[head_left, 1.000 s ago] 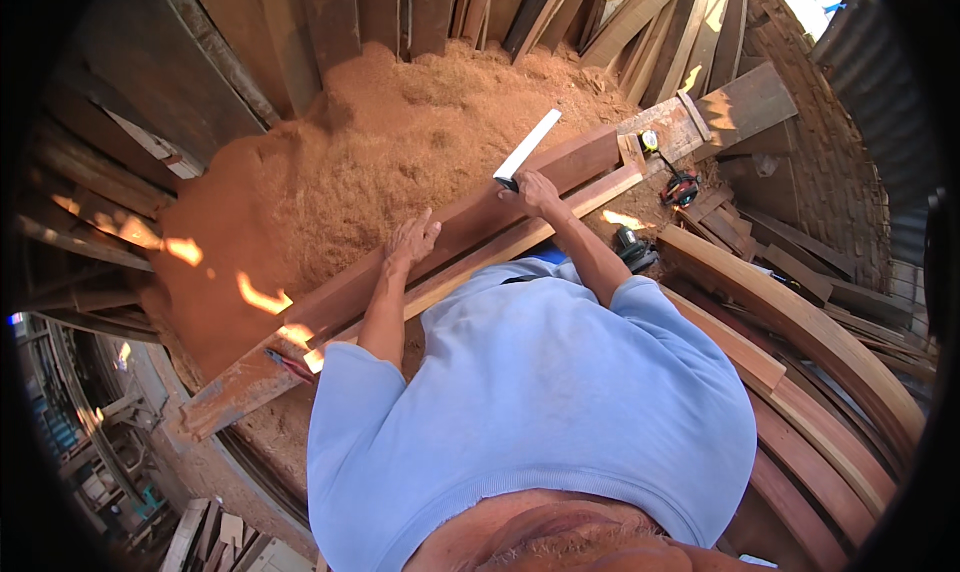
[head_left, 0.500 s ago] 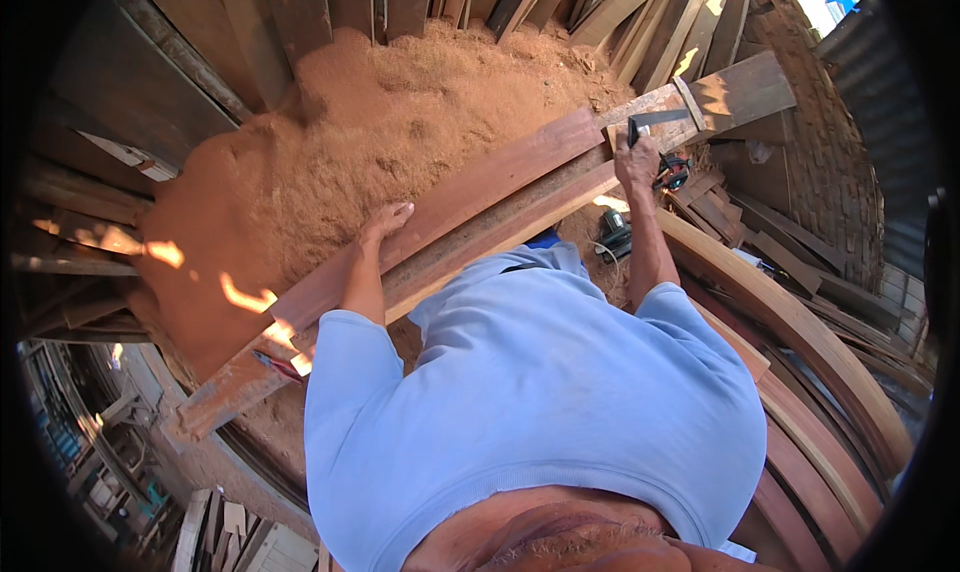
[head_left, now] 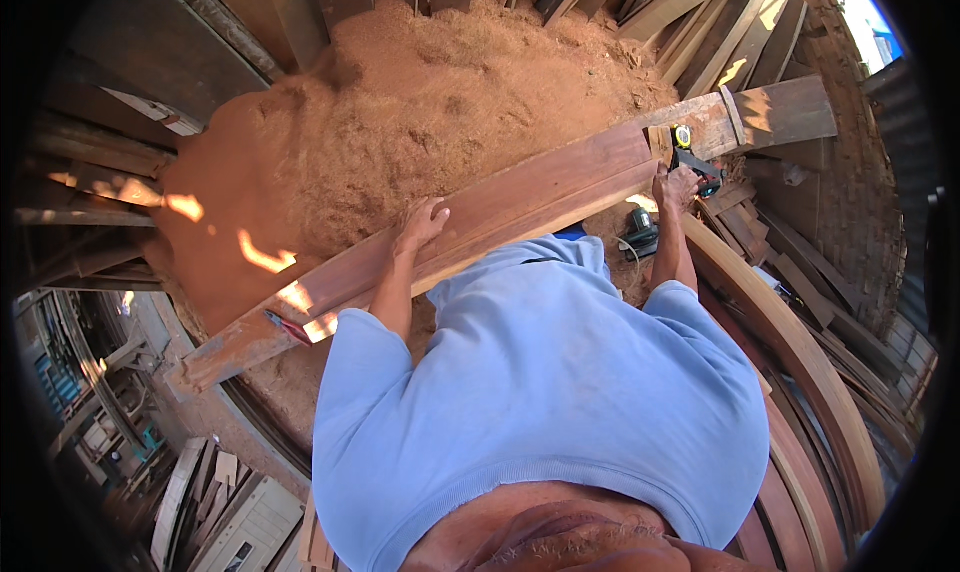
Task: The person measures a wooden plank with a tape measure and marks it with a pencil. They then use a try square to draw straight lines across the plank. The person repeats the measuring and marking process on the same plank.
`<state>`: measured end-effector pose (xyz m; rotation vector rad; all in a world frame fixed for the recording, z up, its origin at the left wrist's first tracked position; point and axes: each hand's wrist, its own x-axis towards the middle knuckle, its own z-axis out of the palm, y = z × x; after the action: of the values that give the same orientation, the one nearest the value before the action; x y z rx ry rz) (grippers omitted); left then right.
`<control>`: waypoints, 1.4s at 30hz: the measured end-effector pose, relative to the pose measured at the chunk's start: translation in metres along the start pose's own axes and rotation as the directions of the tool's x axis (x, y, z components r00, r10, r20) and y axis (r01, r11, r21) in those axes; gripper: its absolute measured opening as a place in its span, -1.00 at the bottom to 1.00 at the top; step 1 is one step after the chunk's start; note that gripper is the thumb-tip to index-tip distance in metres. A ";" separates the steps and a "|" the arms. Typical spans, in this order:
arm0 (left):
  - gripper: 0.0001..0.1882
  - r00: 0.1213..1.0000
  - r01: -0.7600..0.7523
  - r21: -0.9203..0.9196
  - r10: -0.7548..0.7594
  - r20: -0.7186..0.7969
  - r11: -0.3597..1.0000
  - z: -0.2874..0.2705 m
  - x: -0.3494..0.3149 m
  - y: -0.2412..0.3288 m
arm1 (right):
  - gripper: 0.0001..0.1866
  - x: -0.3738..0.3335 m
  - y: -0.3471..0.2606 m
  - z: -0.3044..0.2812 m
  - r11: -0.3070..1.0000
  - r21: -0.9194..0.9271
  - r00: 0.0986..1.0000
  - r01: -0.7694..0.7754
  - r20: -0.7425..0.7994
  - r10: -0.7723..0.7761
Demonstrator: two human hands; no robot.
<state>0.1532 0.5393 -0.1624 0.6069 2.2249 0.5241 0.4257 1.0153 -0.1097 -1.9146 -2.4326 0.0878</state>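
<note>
Two long reddish-brown boards, the far board (head_left: 560, 172) and the near board (head_left: 540, 227), lie side by side on a bench plank (head_left: 225, 352). My left hand (head_left: 422, 227) rests on the far board, fingers spread toward its far edge and holding nothing. At the boards' right end my right hand (head_left: 678, 185) is closed, its fingers curled. A black tool (head_left: 690, 159), seemingly the handle of a try square, touches that hand; what exactly the fingers grip is hidden. Just beyond sits a yellow and black tape measure (head_left: 682, 135).
Beyond the bench spreads a heap of sawdust (head_left: 470, 92), with planks (head_left: 730, 37) leaning behind it. A dark green power tool (head_left: 640, 237) with a cord sits beside my right forearm. Long timbers (head_left: 800, 342) lie to my right. A red-handled tool (head_left: 290, 327) lies at the bench's left.
The gap between the two boards has closed. My right hand has come nearer to me at the board ends. The square's metal blade no longer shows, and the tape measure has come into sight.
</note>
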 end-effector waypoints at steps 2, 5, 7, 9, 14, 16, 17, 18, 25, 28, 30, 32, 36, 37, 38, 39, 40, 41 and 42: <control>-0.34 0.970 -0.022 0.004 0.022 -0.242 1.000 0.014 -0.019 -0.021 | -0.35 0.003 -0.003 0.009 1.000 0.014 1.000 0.016 0.008 -0.017; -0.34 0.739 0.195 -0.061 -0.187 -0.647 0.979 0.017 -0.068 -0.039 | -0.31 0.021 0.013 0.037 0.999 0.049 0.995 -0.005 0.100 0.000; -0.31 0.549 0.327 -0.190 -0.350 -0.759 0.926 0.009 -0.110 -0.065 | -0.28 0.019 0.012 0.046 0.979 0.172 0.974 -0.111 0.213 0.073; -0.27 0.342 0.493 -0.454 -0.645 -0.683 0.742 -0.010 -0.161 -0.063 | -0.23 0.015 0.003 0.039 0.949 0.258 0.959 -0.180 0.262 0.110; -0.06 0.024 0.013 -0.998 -0.998 -0.056 0.056 0.005 -0.193 -0.080 | -0.31 0.016 -0.005 0.038 0.953 0.188 0.955 -0.237 0.226 0.192; 0.06 -0.014 -0.144 -0.964 -0.974 0.227 -0.222 0.005 -0.176 -0.057 | -0.31 0.023 0.000 0.059 0.960 0.186 0.963 -0.210 0.211 0.170; 0.15 0.305 -0.154 -0.949 -0.927 0.218 -0.274 0.023 -0.186 -0.084 | -0.32 0.027 -0.007 0.063 0.964 0.168 0.953 -0.207 0.256 0.160; 0.14 0.328 -0.188 -0.943 -0.922 0.204 -0.276 0.029 -0.179 -0.080 | -0.33 0.028 -0.007 0.067 0.964 0.160 0.951 -0.214 0.257 0.169; 0.07 0.065 -0.017 -0.995 -0.993 0.099 -0.101 0.053 -0.129 -0.085 | -0.19 0.067 0.050 0.098 0.986 -0.071 0.950 -0.154 0.265 0.167; 0.02 0.103 -0.302 -0.953 -0.994 -0.041 0.008 0.104 -0.154 -0.146 | -0.20 0.044 0.032 0.089 0.997 0.080 0.955 -0.001 0.295 -0.023; -0.02 0.160 -0.420 -0.907 -0.984 -0.078 0.004 0.123 -0.157 -0.152 | -0.20 0.040 0.049 0.094 0.979 0.195 0.969 -0.053 0.246 0.004; -0.07 0.166 -0.461 -0.887 -0.984 -0.060 -0.024 0.128 -0.159 -0.144 | -0.29 0.047 0.077 0.114 0.973 0.213 0.923 -0.091 0.386 0.002; -0.15 0.234 -0.558 -0.827 -0.969 -0.077 -0.069 0.136 -0.169 -0.127 | -0.42 0.054 0.108 0.148 0.792 0.540 0.892 -0.285 0.451 0.014; -0.16 0.241 -0.574 -0.815 -0.968 -0.074 -0.081 0.139 -0.174 -0.127 | -0.44 0.052 0.107 0.151 0.768 0.562 0.897 -0.307 0.440 0.036; -0.17 0.260 -0.589 -0.802 -0.963 -0.071 -0.100 0.139 -0.175 -0.125 | -0.44 0.051 0.107 0.150 0.733 0.605 0.902 -0.310 0.431 0.025; -0.18 0.250 -0.596 -0.797 -0.965 -0.075 -0.093 0.141 -0.177 -0.122 | -0.44 0.048 0.107 0.150 0.697 0.646 0.907 -0.311 0.421 0.014; -0.19 0.240 -0.604 -0.792 -0.968 -0.078 -0.086 0.143 -0.180 -0.121 | -0.45 0.045 0.108 0.149 0.660 0.684 0.912 -0.310 0.410 0.003; -0.19 0.241 -0.606 -0.792 -0.966 -0.089 -0.078 0.137 -0.177 -0.117 | -0.45 0.042 0.111 0.148 0.613 0.723 0.918 -0.317 0.397 0.006; -0.20 0.244 -0.600 -0.795 -0.967 -0.078 -0.088 0.133 -0.173 -0.113 | -0.45 0.042 0.113 0.141 0.618 0.710 0.905 -0.337 0.425 0.005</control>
<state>0.3283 0.3739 -0.2094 -1.7358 1.5603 2.4861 0.5150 1.0805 -0.2588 -1.7580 -1.8097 1.4028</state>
